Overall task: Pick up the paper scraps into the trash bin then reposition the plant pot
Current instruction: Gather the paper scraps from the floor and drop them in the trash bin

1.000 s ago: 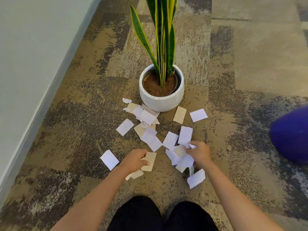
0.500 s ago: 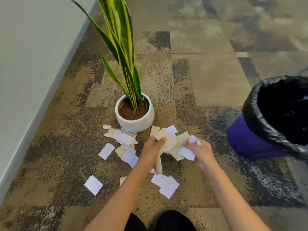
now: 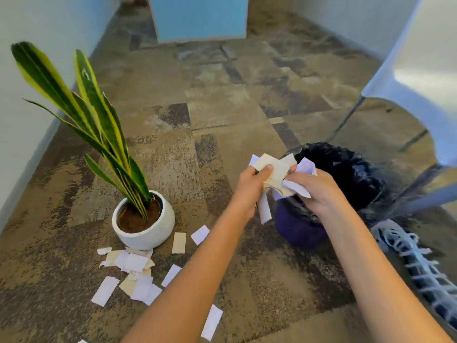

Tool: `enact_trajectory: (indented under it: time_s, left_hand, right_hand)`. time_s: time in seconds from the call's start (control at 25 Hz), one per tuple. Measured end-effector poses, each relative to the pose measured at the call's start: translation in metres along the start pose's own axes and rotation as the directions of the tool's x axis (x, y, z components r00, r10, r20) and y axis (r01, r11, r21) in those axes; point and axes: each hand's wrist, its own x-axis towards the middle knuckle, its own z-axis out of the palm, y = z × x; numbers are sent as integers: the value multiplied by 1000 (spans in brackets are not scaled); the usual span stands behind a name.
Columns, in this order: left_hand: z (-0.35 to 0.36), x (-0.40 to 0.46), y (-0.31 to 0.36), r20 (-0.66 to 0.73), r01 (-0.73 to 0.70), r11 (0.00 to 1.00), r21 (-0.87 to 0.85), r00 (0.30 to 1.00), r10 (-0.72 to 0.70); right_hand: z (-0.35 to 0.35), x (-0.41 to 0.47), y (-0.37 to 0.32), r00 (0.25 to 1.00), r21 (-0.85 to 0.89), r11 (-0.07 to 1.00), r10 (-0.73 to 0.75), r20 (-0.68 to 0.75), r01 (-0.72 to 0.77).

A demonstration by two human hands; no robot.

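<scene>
Hands-wise, my left hand (image 3: pixel 251 184) and right hand (image 3: pixel 319 188) both clutch the paper scraps (image 3: pixel 278 177) by the near rim of the trash bin (image 3: pixel 346 169), so I'd reach over the middle before dropping.

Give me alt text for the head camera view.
Both hands, left hand and right hand, hold a bundle of paper scraps beside the black-lined trash bin. More scraps litter the carpet by the white plant pot.
</scene>
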Motion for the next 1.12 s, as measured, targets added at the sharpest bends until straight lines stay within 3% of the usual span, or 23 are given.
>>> enact_trajectory:
  time_s: [0.2,0.4,0.48,0.6,0.76,0.96,1.12]
  left_hand:
    - [82,55,7,141,155,988,19,978,-156]
    - [118,90,-23,-21,284,938,199,958,-285]
    - [125,98,-27,-47,354,924,142,935,-351]
    - [127,107,-27,56,435,900,-34,900,-432]
    - [109,105,-22,108,399,903,161,902,-418]
    - [73,95,-21,111,255,901,352,944,-311]
    - [37,77,-24,106,-5,880,475,993,-51]
  right_hand:
    - [-66,36,-41,985,-14,1000,-10,-172,7]
    - [-104,77,-27,942,-158,984,23,-334,-80]
    - [-112,87,-19,929,-185,977,27,-370,-103]
    - [-119,98,-10,953,-196,967,99,-288,-160]
    - [-114,105,1,963,-298,935,122,-241,-193]
    - [-80,100,18,925,-477,877,-140,-354,-50]
    - [-15,73,52,778,-627,723,-559,-286,289]
